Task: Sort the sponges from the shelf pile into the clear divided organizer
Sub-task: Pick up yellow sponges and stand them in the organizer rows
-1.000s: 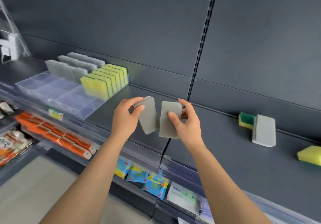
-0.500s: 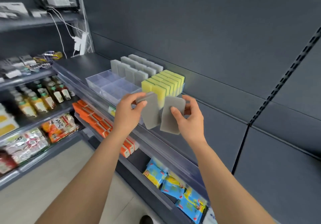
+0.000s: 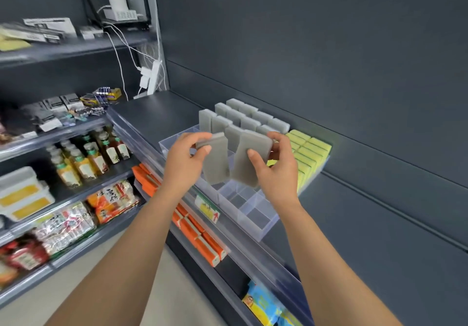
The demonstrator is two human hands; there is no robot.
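Organizer (image 3: 255, 220) nearer; sponges (image 3: 216, 160) in hands (image 3: 277, 173)

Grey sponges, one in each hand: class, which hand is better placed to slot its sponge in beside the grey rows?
Probably the left hand: its grey sponge hangs nearest the grey rows, while the right hand sits toward the yellow sponges.

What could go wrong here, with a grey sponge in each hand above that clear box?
Each grey sponge is pinched near its top: left hand holds one grey sponge, right hand the other grey sponge. Either might slip. Both hang close together, so they could bump. The clear organizer sits near the shelf's front edge; a hard push might shift it.
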